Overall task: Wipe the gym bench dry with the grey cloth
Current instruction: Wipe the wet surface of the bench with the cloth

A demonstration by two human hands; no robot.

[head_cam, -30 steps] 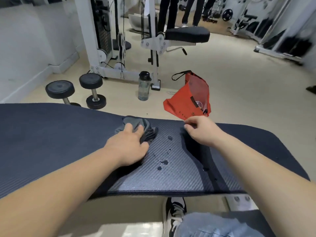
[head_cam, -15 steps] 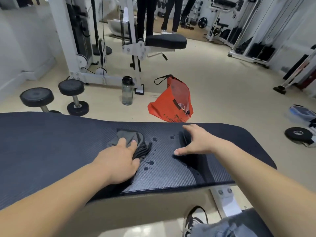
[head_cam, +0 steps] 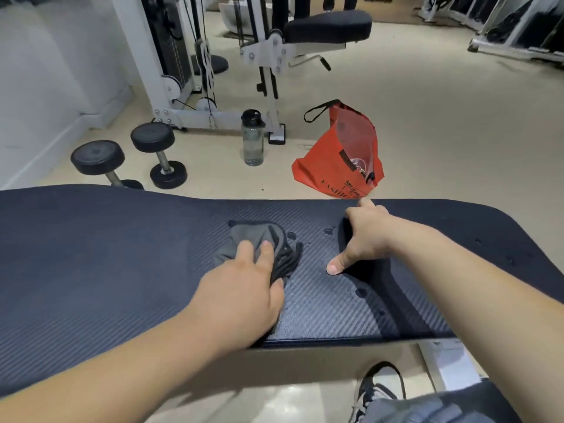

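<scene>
Pressing the left hand point(head_cam: 241, 288), fingers point(head_cam: 248, 250) straight and together, on the bunched grey cloth point(head_cam: 244, 233) at mid-surface point(head_cam: 91, 254), droplets point(head_cam: 328, 231) lying just rightward, before the spread-fingered right hand point(head_cam: 363, 239)

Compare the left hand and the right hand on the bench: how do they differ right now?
The left hand presses on the grey cloth; the right hand touches only bare bench. The left hand's fingers lie close together, while the right hand's thumb and forefinger spread wide apart. Both rest flat on the bench, with water drops between them.
</scene>
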